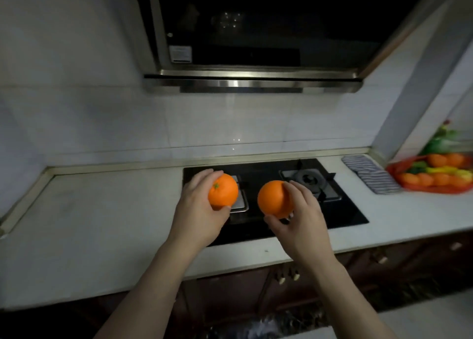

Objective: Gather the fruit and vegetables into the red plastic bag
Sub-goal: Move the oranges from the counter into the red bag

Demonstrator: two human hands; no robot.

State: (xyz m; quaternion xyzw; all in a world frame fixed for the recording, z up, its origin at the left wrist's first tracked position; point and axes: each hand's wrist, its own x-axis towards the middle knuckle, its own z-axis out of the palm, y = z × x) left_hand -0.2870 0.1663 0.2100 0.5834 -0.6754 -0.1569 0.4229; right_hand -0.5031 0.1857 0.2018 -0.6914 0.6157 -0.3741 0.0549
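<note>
Left hand (198,210) fingers curled round a stem-end orange (223,191), right hand (302,218) fingers curled round a second orange (273,199), both over the black stove (343,210); striped cloth (371,173) lying between stove and red plastic bag (435,189), far right, holding blurry fruit; steel hood (250,83) above

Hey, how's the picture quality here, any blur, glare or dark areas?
Head view: dim overall; range hood nearly black with small glints; left orange and right orange, held centre frame, fairly sharp; red bag at the right edge blurred; wide-angle lens curves the counter edge.
</note>
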